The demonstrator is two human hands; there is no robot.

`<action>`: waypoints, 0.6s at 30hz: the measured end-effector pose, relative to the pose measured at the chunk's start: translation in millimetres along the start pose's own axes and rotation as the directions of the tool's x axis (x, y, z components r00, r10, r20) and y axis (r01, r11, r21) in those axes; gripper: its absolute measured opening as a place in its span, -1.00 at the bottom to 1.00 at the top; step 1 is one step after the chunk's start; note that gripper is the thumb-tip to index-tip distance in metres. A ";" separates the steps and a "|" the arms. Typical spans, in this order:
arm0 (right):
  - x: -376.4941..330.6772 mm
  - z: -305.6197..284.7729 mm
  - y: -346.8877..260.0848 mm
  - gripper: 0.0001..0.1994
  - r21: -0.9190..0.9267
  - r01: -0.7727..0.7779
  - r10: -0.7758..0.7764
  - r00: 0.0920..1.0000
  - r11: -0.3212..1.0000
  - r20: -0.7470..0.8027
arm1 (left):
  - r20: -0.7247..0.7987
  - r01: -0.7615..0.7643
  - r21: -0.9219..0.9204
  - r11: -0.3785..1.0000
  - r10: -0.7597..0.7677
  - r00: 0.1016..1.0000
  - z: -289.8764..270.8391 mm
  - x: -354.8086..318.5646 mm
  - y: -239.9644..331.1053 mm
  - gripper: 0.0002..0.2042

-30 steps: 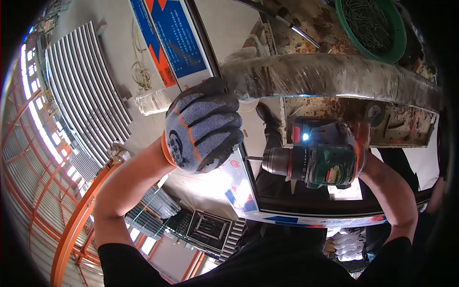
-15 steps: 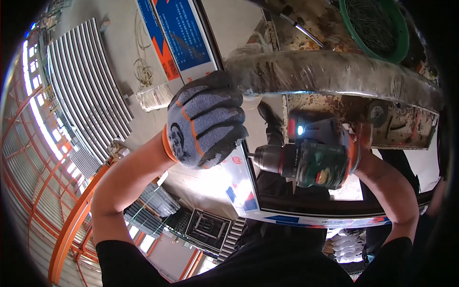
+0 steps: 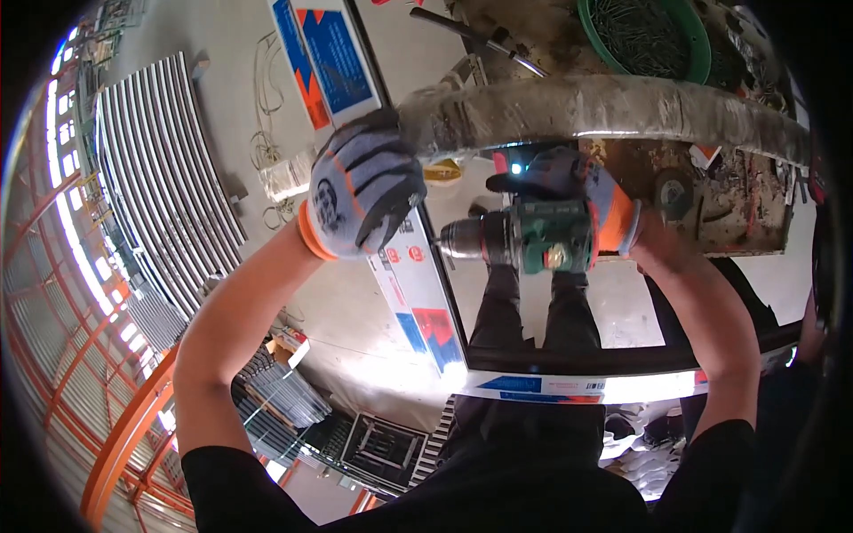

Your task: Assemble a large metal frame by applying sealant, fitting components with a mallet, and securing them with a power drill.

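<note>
My left hand [image 3: 364, 191], in a grey and orange work glove, grips the upright white frame bar [image 3: 425, 293] with blue and red patches. My right hand [image 3: 582, 191], gloved the same way, holds a green cordless drill [image 3: 533, 238] with its work light on. The drill's chuck points left at the side of the bar, just below my left hand. A dirty, mortar-caked rail [image 3: 604, 111] runs across right above both hands.
A green basin [image 3: 649, 35] full of dark screws sits beyond the rail, near a metal rod [image 3: 480, 40]. A second frame bar [image 3: 569, 384] runs across below. Far below lie stacked grey ribbed panels [image 3: 160, 178] and orange scaffold tubes [image 3: 124, 435].
Both hands and the drill have shifted up in the view, closer to the crusted rail; the drill stays against the bar and my left hand keeps its grip.
</note>
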State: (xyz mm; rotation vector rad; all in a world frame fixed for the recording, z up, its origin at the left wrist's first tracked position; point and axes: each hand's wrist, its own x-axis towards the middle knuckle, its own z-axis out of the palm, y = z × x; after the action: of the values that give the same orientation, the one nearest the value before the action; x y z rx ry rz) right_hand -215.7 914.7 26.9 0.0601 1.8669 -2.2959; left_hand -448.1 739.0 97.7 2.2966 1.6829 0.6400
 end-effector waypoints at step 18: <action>-159.0 138.7 -106.3 -0.51 0.801 0.226 0.493 0.686 0.554 -0.535 | -0.326 0.116 0.226 0.967 -0.037 0.945 -2.1 -9.3 88.2 -0.75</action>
State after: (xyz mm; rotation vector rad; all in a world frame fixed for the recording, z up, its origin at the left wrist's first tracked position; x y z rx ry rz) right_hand -65.5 818.4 181.9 1.3934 0.5843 -3.0156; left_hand -376.6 702.0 134.9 2.3735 2.0926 0.8742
